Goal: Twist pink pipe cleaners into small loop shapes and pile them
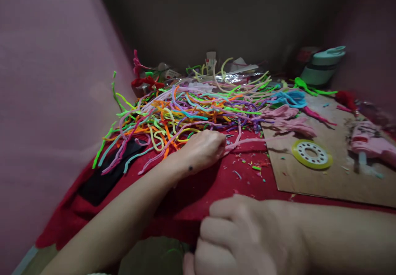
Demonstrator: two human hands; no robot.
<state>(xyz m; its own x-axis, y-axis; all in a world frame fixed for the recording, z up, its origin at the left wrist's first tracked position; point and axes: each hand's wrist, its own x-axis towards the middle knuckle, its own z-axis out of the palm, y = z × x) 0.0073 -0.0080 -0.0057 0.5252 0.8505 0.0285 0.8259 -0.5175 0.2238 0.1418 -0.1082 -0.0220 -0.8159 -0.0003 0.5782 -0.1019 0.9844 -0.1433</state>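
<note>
My left hand (206, 149) is closed over the red cloth, with a pale pink pipe cleaner (247, 142) coming out past its fingers. That pipe cleaner runs right toward the cardboard, and another pink piece bends upward beside it. Closer to me, my right hand (238, 235) is curled into a fist near the table's front edge, slightly blurred. Its back faces the camera, so whatever lies inside the fingers is hidden. Just beyond my left hand spreads a tangled heap of multicoloured pipe cleaners (167, 116).
On the right a cardboard sheet (297, 180) carries a yellow tape roll (312, 154), a pink glue gun (368, 136) and folded pink bundles (291, 126). A mint container (321, 66) stands at the back. A black flat item (105, 180) lies left. Clippings dot the red cloth (222, 188).
</note>
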